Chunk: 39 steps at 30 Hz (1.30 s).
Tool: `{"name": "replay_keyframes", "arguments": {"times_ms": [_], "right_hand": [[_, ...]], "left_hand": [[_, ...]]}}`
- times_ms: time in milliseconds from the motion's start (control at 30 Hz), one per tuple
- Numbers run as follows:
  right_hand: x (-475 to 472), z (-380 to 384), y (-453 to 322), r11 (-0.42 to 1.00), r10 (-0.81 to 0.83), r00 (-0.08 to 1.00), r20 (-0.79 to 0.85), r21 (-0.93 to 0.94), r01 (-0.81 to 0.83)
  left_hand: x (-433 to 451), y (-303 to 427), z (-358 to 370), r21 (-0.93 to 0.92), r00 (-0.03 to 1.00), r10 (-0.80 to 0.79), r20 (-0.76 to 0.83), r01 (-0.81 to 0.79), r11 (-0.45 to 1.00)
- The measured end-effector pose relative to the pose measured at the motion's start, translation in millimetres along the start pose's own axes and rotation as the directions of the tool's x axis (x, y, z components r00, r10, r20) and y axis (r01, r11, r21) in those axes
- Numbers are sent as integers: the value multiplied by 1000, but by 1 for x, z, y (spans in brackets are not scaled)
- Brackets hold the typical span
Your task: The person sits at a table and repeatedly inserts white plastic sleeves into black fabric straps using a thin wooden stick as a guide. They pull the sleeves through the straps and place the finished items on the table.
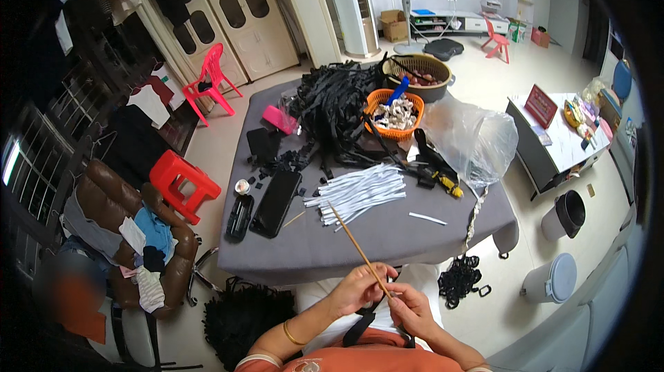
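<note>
Over my lap, my right hand (411, 305) pinches the lower end of a thin wooden stick (355, 245), which slants up and left over the table's front edge. Close beside it, my left hand (358, 289) has its fingers curled on a black fabric strap (359, 328); the stick crosses in front of these fingers. Part of the strap between the hands is hidden. Beyond the stick's tip, a pile of white flat strips (363, 190) lies on the grey-covered table (332, 252). One single white strip (427, 218) lies apart on the right.
Black straps (337, 107) are heaped at the back, near an orange basket (394, 133) and a clear plastic bag (467, 138). A black phone-like slab (276, 204) and an open black case (239, 219) lie left. Black rings (459, 281) and a black fringed heap (249, 325) are on the floor.
</note>
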State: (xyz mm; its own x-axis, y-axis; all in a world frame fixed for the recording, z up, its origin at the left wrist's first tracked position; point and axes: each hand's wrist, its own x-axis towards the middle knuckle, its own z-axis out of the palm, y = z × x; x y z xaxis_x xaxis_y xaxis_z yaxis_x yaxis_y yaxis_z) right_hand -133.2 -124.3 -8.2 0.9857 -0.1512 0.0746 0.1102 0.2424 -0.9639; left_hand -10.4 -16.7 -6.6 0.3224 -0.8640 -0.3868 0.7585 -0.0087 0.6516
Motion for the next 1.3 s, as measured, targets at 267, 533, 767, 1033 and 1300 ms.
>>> {"name": "replay_keyframes", "arguments": {"times_ms": [267, 533, 767, 1033, 1300], "right_hand": [[3, 12, -4, 999, 27, 998, -55, -44, -30], [-2, 22, 2, 994, 92, 995, 36, -68, -89], [-3, 23, 8, 979, 198, 980, -10, 44, -197], [-4, 11, 8, 959, 251, 967, 33, 127, -253], [-16, -12, 13, 951, 304, 952, 31, -75, -301]], "left_hand": [[-18, -34, -23, 167, 1000, -4, -25, 8, 986], [-18, -33, -22, -66, 989, -15, 147, 25, 998], [-18, -9, -37, -38, 950, 284, -126, -291, 956], [-22, 9, -33, 330, 778, 594, -205, -516, 791], [-30, 56, -55, -255, 893, 406, -197, -446, 858]]}}
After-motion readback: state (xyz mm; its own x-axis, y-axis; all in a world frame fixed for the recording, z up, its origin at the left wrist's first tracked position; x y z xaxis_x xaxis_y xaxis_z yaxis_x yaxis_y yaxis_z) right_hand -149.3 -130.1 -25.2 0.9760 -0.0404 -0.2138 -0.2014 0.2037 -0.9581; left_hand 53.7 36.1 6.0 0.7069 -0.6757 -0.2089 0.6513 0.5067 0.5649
